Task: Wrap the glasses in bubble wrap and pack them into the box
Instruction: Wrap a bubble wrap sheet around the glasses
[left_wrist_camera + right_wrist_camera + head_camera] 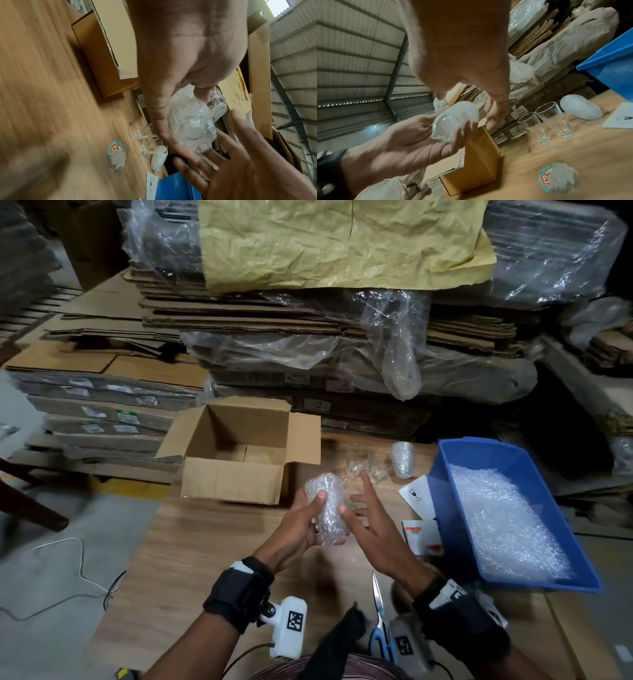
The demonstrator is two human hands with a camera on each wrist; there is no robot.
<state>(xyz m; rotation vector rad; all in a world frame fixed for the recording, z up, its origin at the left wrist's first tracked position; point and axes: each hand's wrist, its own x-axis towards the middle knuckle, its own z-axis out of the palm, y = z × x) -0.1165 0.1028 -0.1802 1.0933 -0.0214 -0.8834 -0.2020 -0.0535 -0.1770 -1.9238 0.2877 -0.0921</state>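
Observation:
My left hand point(308, 510) grips a glass rolled in bubble wrap, the wrapped glass point(327, 508), tilted above the wooden table. In the left wrist view the wrapped glass point(192, 121) shows its base, as does the wrapped glass point(452, 123) in the right wrist view. My right hand point(366, 508) hovers beside it, fingers spread, thumb tip at the wrap. The open cardboard box point(236, 481) stands just behind and left. Two bare glasses point(356, 463) point(378, 467) stand upright behind my hands. A second wrapped glass point(402, 458) stands beside them.
A blue bin point(445, 474) holding bubble wrap point(507, 515) sits at the right. Scissors point(380, 611) lie near the front edge. Paper cards point(418, 494) lie by the bin. A tape roll point(556, 177) rests on the table. Stacked flat cardboard point(308, 313) rises behind.

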